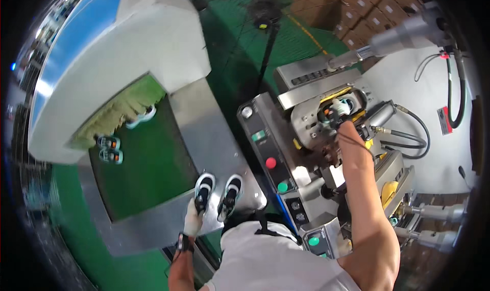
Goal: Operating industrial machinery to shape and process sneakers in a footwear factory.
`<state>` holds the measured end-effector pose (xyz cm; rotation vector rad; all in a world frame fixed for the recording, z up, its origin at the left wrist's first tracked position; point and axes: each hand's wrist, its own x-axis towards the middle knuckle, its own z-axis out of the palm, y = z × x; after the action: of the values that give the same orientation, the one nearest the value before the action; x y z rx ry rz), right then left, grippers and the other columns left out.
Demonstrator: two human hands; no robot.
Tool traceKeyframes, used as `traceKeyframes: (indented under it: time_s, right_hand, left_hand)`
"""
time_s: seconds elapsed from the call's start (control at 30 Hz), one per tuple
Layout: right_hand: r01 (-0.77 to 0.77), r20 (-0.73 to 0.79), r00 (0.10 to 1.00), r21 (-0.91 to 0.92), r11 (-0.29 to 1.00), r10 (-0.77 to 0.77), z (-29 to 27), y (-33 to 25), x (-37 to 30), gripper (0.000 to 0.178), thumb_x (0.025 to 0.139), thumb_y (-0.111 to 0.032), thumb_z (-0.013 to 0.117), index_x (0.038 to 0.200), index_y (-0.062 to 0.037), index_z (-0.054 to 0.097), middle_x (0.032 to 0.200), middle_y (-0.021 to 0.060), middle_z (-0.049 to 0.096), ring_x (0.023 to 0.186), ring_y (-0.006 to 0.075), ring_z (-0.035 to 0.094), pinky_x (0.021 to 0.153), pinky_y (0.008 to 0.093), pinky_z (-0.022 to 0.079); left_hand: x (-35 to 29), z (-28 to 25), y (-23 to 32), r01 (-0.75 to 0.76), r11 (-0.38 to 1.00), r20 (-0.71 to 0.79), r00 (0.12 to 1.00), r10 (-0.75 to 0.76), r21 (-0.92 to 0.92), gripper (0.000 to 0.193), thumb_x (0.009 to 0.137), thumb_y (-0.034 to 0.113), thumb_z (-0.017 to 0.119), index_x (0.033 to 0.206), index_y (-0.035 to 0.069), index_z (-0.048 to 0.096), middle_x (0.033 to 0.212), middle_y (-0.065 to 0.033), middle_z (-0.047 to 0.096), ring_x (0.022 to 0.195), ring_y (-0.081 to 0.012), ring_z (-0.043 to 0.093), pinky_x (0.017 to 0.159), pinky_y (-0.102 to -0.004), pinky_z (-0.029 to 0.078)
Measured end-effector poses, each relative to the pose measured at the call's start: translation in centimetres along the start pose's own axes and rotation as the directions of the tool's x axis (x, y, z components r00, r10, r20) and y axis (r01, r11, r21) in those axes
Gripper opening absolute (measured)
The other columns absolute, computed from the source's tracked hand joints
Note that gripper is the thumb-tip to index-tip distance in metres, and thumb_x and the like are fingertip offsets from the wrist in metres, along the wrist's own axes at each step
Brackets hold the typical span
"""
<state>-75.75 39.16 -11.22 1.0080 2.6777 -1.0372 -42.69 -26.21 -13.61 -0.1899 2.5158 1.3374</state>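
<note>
Left hand (193, 220), gloved white, grips the heel of a dark navy and white sneaker (203, 191); a 2nd matching sneaker (229, 195) lies just beside it, both on the brushed steel conveyor edge (204, 133). Right hand (338, 118) reaches into the grey metal press machine (326, 112), on a pale shoe (341, 106); grip not discernible. Green belt (148, 163) looks matte.

Left hand (193, 220) on dark shoe (203, 191)

Shoe factory: conveyor belt (148, 163), pressing machine (326, 117), sneakers (204, 191).
</note>
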Motion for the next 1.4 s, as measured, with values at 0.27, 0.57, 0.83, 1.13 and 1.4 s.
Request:
traceKeyframes:
  time_s: [0.27,0.57,0.83,1.13,1.4]
  right_hand:
    - [0.435,-0.249,0.899,0.431,0.79,-0.359,1.1,-14.3,-26.6,0.048,0.097,-0.025,0.058,0.131,0.0076,0.048,0.128,0.0186,0.056,0.11,0.0211,0.054,0.095,0.0338,0.043]
    - [0.44,0.043,0.867,-0.533,0.722,-0.496,17.3,0.6,-41.5,0.092,0.076,-0.016,0.073,0.144,0.0137,0.019,0.151,0.0359,0.016,0.144,0.0469,0.013,0.119,0.0494,0.012]
    - [0.118,-0.23,0.945,-0.421,0.899,-0.232,21.9,3.0,-42.3,0.09,0.082,-0.035,0.069,0.141,0.0167,0.024,0.147,0.0393,0.021,0.141,0.0491,0.016,0.117,0.0529,0.013]
    - [0.164,-0.294,0.889,-0.511,0.844,-0.351,24.6,2.0,-43.3,0.089,0.076,-0.017,0.067,0.143,0.0173,0.019,0.148,0.041,0.015,0.14,0.0518,0.017,0.118,0.0503,0.012]
    - [0.194,-0.297,0.935,-0.029,0.981,-0.194,22.6,-1.7,-46.2,0.08,0.085,-0.025,0.067,0.144,0.0106,0.026,0.146,0.0346,0.031,0.138,0.0435,0.029,0.117,0.0416,0.02]
  left_hand:
    - [-0.4,3.1,-6.8,0.019,0.995,-0.117,0.993,-0.007,0.099,0.07,0.073,0.002,0.071,0.136,0.0,0.04,0.125,-0.0255,0.05,0.119,-0.0432,0.047,0.105,-0.0454,0.037]
    - [0.4,4.6,-7.6,-0.053,0.991,-0.029,0.998,0.057,0.121,0.074,0.074,0.018,0.075,0.136,0.002,0.036,0.12,-0.0241,0.048,0.114,-0.0442,0.047,0.099,-0.0488,0.04]
    - [2.3,4.8,-7.9,-0.096,0.994,0.081,0.992,0.101,-0.057,0.089,0.067,0.019,0.078,0.14,-0.003,0.031,0.138,-0.0291,0.038,0.13,-0.0456,0.036,0.109,-0.0486,0.033]
    - [3.9,1.7,-10.4,-0.2,0.966,0.252,0.938,0.237,-0.163,0.081,0.07,0.015,0.076,0.137,-0.003,0.032,0.135,-0.0264,0.039,0.128,-0.0422,0.038,0.11,-0.0473,0.031]
    - [4.6,2.2,-10.2,-0.278,0.96,0.24,0.931,0.275,-0.024,0.084,0.072,0.01,0.074,0.14,-0.003,0.026,0.135,-0.029,0.035,0.126,-0.0461,0.036,0.109,-0.051,0.03]
